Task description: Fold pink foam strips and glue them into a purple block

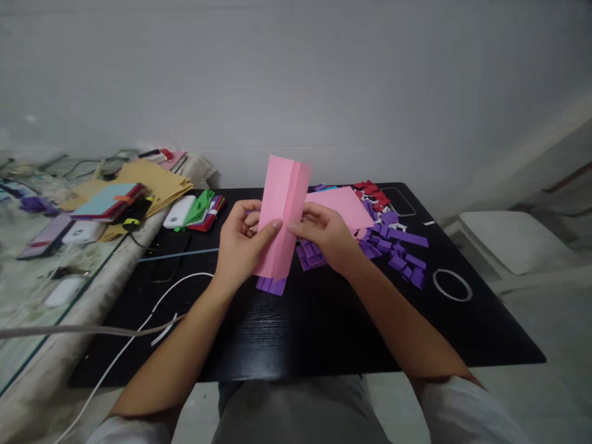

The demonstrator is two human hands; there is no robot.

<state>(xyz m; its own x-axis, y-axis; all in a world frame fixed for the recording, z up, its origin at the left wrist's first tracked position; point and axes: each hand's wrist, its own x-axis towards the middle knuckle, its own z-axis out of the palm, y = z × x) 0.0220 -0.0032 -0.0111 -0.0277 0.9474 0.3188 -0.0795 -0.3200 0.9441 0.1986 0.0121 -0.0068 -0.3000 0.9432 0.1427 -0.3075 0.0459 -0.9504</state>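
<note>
A pink sheet of paper (276, 197) with lengthwise creases is held up above the black table, tilted slightly. My left hand (240, 243) grips its left edge, thumb on the front and fingers behind. On the right edge my right hand (329, 234) pinches the same sheet, its thumb near the crease. Under the sheet's lower end lie purple paper strips (272, 286), partly covered. More folded purple paper (311, 256) rests below my right hand. Behind that hand a flat pink sheet (345, 206) lies on the table.
Purple paper pieces (400, 259) and red scraps (372, 194) are scattered at the right of the black table (300, 345). A white ring (452, 285) lies near its right edge. White cable (160, 302) crosses the left side. Folded coloured papers (201, 209) and a glass-topped surface (28, 290) are left.
</note>
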